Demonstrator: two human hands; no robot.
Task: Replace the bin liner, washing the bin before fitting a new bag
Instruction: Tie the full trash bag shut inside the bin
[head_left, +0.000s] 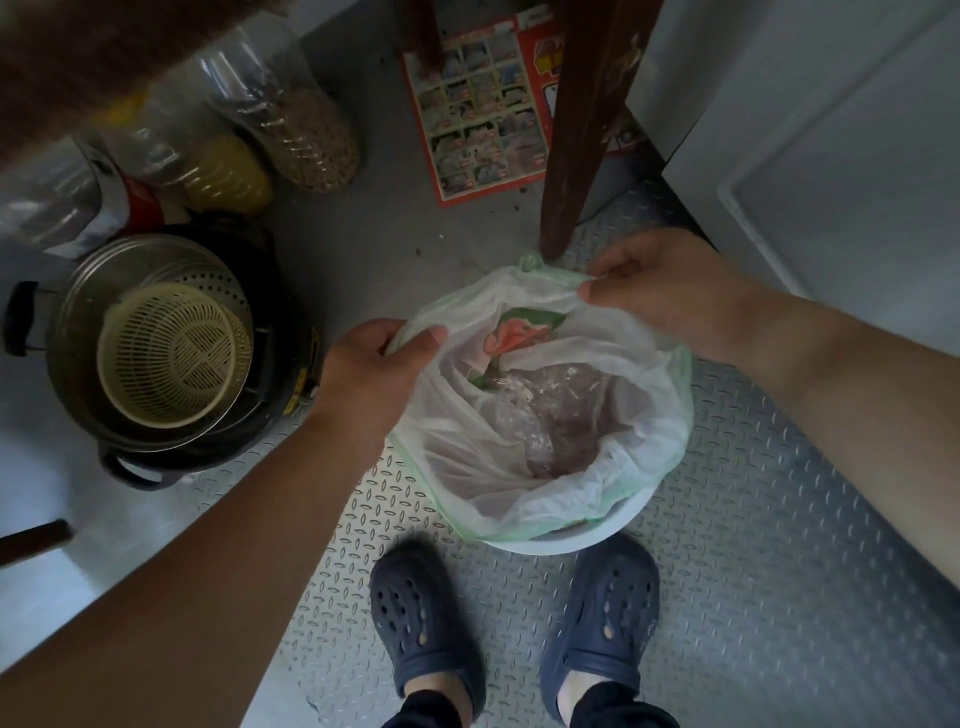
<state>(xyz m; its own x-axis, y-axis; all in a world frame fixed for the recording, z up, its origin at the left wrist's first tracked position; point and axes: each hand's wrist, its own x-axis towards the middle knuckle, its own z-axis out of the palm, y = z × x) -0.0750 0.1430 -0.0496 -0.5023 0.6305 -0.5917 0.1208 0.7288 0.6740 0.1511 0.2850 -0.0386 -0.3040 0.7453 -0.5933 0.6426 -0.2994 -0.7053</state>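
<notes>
A round white bin (571, 543) stands on the floor just beyond my feet. A thin white liner with a green edge (644, 415) sits in it, folded over the rim. Inside lie clear plastic scraps (540, 400) and a pink and green wrapper (524, 332). My left hand (371, 371) grips the liner's left edge. My right hand (660, 291) pinches the far right edge of the liner and holds it up off the rim.
A black pot (270, 395) holding a metal steamer and a cream plastic colander (174, 364) stands to the left. Behind it are bottles and jars of grain (311, 140). A wooden leg (576, 156) rises behind the bin, over a leaflet (483, 109). A white cabinet (841, 171) is at right.
</notes>
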